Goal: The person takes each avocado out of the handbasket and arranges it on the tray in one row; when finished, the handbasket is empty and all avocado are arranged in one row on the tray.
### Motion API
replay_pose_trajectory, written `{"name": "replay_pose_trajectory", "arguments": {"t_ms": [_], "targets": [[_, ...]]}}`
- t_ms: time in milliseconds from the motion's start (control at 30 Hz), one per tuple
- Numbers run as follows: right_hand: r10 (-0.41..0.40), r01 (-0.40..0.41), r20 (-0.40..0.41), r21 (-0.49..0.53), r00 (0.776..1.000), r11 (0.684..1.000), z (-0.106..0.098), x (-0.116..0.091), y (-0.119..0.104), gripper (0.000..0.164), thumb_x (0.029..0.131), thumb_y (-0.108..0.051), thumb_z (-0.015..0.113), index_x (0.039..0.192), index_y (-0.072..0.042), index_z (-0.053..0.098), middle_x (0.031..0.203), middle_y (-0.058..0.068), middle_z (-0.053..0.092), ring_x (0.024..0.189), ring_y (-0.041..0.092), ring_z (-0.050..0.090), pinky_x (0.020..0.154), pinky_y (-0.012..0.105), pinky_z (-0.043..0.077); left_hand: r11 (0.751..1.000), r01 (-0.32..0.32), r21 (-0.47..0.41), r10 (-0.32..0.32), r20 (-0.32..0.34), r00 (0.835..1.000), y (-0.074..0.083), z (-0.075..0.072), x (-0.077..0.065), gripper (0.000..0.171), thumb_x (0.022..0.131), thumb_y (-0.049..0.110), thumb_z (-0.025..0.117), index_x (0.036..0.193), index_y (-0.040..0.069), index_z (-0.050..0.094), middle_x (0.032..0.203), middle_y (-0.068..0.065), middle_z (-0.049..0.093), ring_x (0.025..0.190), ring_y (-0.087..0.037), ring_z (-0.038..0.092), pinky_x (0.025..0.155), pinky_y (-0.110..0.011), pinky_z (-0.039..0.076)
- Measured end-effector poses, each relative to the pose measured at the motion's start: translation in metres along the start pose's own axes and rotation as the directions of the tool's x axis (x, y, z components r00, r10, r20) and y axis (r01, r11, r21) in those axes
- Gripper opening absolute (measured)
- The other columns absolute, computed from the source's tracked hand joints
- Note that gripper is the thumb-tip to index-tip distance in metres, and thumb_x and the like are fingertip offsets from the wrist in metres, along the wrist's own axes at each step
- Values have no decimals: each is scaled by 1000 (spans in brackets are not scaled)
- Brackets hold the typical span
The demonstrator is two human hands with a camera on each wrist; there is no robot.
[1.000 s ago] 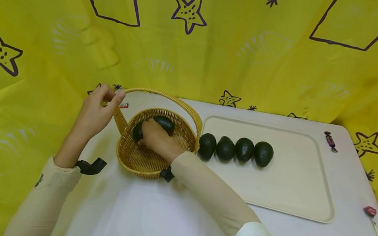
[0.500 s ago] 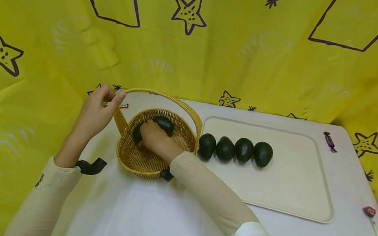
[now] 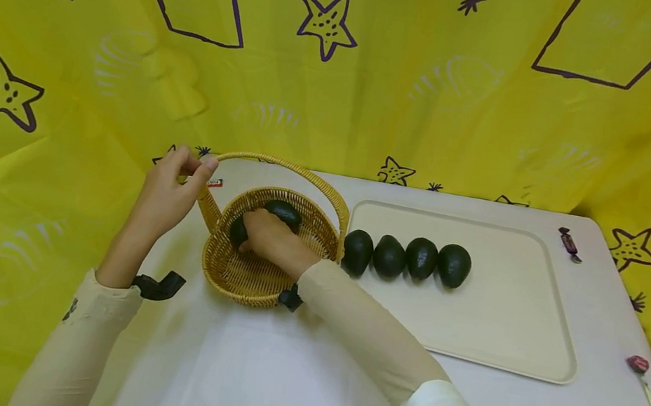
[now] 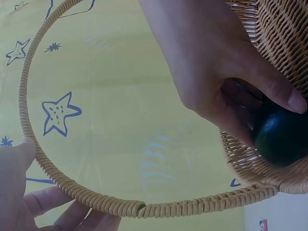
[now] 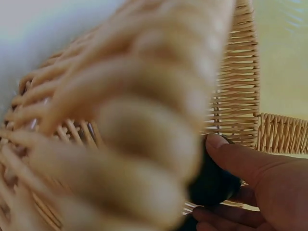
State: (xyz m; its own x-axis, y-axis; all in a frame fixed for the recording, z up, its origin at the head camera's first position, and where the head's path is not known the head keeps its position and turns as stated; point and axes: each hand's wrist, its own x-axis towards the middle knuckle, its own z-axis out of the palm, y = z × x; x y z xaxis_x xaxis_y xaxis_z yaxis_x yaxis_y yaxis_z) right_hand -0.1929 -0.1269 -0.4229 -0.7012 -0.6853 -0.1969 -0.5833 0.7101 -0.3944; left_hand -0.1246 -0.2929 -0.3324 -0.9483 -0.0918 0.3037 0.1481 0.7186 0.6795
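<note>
1. No brand or legible writing shows anywhere. A small red-and-white tag (image 3: pixel 214 182) lies on the counter (image 3: pixel 284 381) just left of the basket, and its print is too small to read.
2. The wicker basket (image 3: pixel 253 275) sits on the left part of the white counter, its arched handle (image 3: pixel 304 175) rising over the bowl.
3. The left hand (image 3: pixel 163 195) pinches the handle at its far-left end, fingers (image 4: pixel 43 199) curled under the coil and thumb on top.
4. The right hand (image 3: pixel 271 240) reaches into the basket and grips a dark green avocado (image 3: pixel 238 230); the hand covers most of it in the head view, while the wrist views show the thumb (image 5: pixel 236 156) and fingers wrapped round it.
5. A second avocado (image 3: pixel 283 212) lies in the basket just beyond the hand, partly hidden by it.
6. Right of the basket a cream tray (image 3: pixel 503 330) holds a row of four avocados (image 3: pixel 406 258), side by side along its left half, the leftmost just beside the basket rim.
7. Two wrapped sweets lie on the counter: a dark one (image 3: pixel 568 241) far right, a red one (image 3: pixel 637 364) near right. Their wrappers cannot be read.
8. The right wrist view is mostly filled by blurred wicker close to the lens.
9. A yellow cloth with purple stars (image 3: pixel 329 19) hangs behind and around the counter.
</note>
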Motion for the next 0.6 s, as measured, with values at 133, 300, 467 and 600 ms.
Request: {"name": "replay_pose_trajectory", "arguments": {"t_ms": [133, 300, 467, 600], "targets": [[-10, 10, 3, 52, 1000, 999, -1, -2, 2, 50, 95, -28, 81, 135, -4, 63, 134, 14, 69, 124, 27, 67, 99, 36, 57, 1000, -5, 0, 5, -5, 1000, -1, 1, 1, 42, 111, 44, 53, 100, 4, 56, 111, -17, 64, 109, -33, 59, 89, -46, 43], [-5, 2, 29, 106, 1000, 994, -7, -6, 3, 59, 97, -28, 79, 145, -1, 58, 145, 16, 63, 135, 29, 61, 109, 39, 51, 1000, -4, 1, 4, -6, 1000, -1, 1, 1, 42, 111, 45, 53, 100, 4, 55, 111, -17, 64, 110, -32, 58, 90, -47, 43], [-1, -4, 40, 124, 999, 992, -10, -8, 4, 74, 99, -32, 77, 158, 0, 44, 157, 17, 53, 145, 31, 52, 117, 39, 44, 1000, 7, 0, -7, -6, 1000, 1, 1, -1, 48, 110, 50, 52, 99, 3, 53, 111, -17, 63, 110, -33, 58, 92, -48, 44], [-13, 12, 6, 142, 1000, 990, -12, -18, 4, 75, 100, -32, 76, 159, 2, 42, 157, 18, 53, 145, 31, 51, 118, 39, 43, 1000, 2, 6, -2, -3, 1000, 1, 1, -1, 45, 110, 47, 52, 100, 3, 54, 111, -17, 62, 109, -33, 58, 89, -47, 43]]}}
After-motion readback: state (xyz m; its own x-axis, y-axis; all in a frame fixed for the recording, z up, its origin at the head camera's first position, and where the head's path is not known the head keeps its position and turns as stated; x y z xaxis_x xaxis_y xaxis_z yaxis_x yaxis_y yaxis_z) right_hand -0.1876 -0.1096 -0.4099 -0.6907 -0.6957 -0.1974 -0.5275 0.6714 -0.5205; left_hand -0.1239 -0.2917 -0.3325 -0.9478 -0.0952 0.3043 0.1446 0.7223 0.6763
